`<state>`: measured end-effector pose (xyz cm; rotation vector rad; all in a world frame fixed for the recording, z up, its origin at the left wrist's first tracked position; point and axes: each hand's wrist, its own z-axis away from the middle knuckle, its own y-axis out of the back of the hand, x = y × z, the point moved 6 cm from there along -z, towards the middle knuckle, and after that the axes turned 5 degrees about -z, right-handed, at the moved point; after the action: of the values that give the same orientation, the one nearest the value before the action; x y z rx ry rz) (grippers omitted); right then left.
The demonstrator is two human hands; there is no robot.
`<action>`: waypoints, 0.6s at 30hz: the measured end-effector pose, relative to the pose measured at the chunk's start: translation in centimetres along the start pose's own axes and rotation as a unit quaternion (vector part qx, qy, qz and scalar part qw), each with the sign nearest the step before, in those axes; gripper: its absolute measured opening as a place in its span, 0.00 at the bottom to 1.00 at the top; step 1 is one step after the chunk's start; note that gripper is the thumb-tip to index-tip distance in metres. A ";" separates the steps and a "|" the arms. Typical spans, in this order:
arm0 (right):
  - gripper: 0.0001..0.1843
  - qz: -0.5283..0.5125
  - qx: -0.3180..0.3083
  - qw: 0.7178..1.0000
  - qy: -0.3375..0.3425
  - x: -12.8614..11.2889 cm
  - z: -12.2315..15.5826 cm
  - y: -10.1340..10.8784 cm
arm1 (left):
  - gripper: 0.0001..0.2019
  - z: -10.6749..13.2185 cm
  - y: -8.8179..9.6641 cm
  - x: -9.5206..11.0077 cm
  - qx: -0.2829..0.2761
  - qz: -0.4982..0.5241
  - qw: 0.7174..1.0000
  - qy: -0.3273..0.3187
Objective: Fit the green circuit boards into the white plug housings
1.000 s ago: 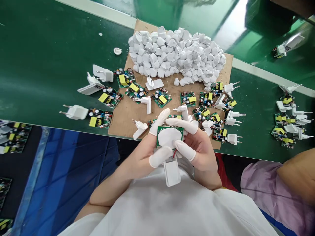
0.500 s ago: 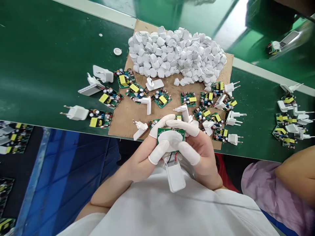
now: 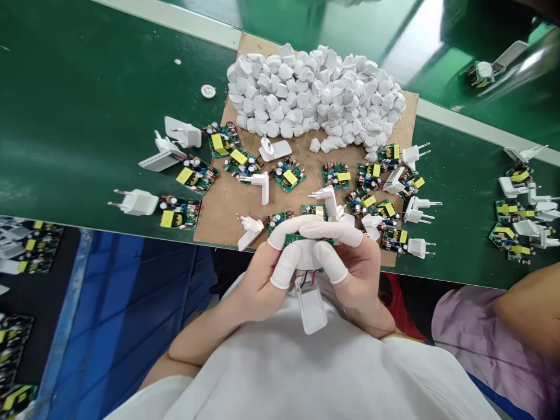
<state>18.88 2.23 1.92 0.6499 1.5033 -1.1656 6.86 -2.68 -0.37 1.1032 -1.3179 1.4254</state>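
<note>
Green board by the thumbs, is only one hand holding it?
No, the left hand and the right hand both grip the green board.

Green board (image 3: pixel 290 239) (red and black wires (image 3: pixel 314 276)), white putty (image 3: pixel 307 255).

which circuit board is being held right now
The green board gripped between the left hand and the right hand, with a white lump on it; the boards on the cardboard lie unheld, yellow parts showing.

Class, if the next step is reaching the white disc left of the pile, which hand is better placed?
The left hand, probably: it is nearer the disc than the right hand, though both grip the green board, so neither is free.
</note>
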 end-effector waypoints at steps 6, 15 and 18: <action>0.09 0.024 0.022 0.999 0.009 0.0 0.3 0.2 | 0.22 0.1 -0.3 -0.9 0.010 0.026 0.999 0.040; 0.12 0.050 -0.014 0.996 0.069 -0.4 0.3 -0.5 | 0.24 -0.7 -0.5 0.6 0.051 -0.084 0.995 0.010; 0.09 0.052 0.011 0.996 0.067 0.1 0.2 -0.5 | 0.25 -0.3 -0.3 -0.5 0.087 -0.041 0.995 0.040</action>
<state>18.50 1.87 2.01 0.8255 1.5506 -1.0772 7.28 -2.36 -0.83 1.1869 -1.0959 1.5283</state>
